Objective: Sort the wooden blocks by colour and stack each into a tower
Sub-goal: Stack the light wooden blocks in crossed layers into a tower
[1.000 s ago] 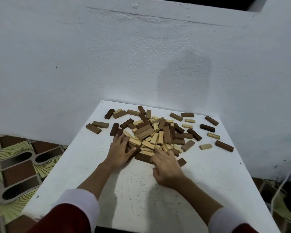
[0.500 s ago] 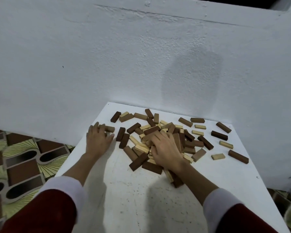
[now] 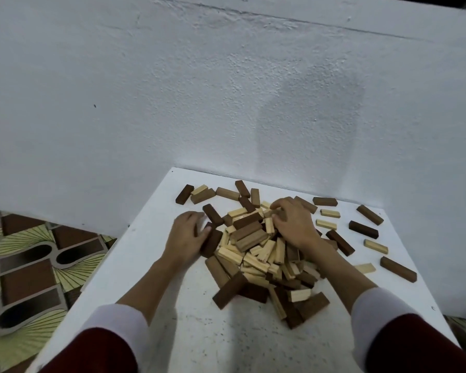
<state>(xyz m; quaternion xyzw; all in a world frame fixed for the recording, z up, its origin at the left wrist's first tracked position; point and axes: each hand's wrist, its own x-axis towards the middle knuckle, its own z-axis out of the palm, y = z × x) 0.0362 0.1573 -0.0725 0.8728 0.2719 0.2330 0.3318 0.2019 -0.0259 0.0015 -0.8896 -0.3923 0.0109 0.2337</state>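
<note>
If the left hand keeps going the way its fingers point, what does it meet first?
The left hand points up and right along the table. Its fingertips already seem to touch a dark brown block lying at the pile's left edge, so that block comes first, though contact is hard to judge.

Both hands rest on the block pile (image 3: 256, 246): left hand (image 3: 184, 234) at nine o'clock, right hand (image 3: 293, 224) at one o'clock.

1. A jumbled pile of wooden blocks (image 3: 258, 249), pale, mid-brown and dark brown, lies unsorted in the middle of a white table (image 3: 151, 265).
2. Loose blocks (image 3: 363, 229) lie flat, scattered to the right and along the far edge.
</note>
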